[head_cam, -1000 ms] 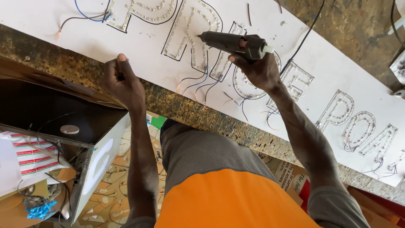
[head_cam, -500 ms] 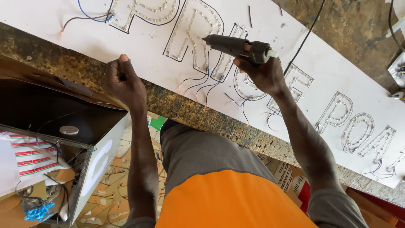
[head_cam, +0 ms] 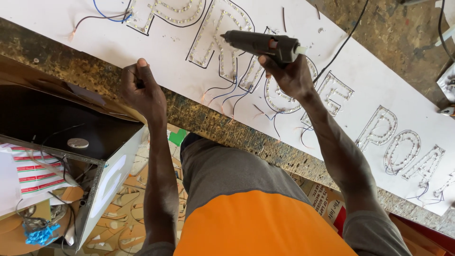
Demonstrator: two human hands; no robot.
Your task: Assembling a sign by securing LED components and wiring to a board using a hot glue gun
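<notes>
A long white sign board [head_cam: 332,52] lies across a rough stone-topped bench [head_cam: 213,121]. Large letter outlines on it are filled with rows of small clear bulbs, and thin wires trail from them. My right hand [head_cam: 289,76] grips a dark glue gun [head_cam: 258,43] above the letters, its nozzle pointing left. My left hand [head_cam: 142,90] rests at the board's near edge with fingers curled around something small and dark that I cannot make out.
An open dark box [head_cam: 57,128] with a white side panel stands at the left, holding wires and a red-and-white striped item [head_cam: 33,170]. A blue wire bundle [head_cam: 40,233] lies below it. Offcuts litter the floor. Metal parts [head_cam: 448,85] sit at the far right.
My right hand and the glue gun have stayed over the same letters, with only a small shift. My left hand keeps its place at the board's edge.
</notes>
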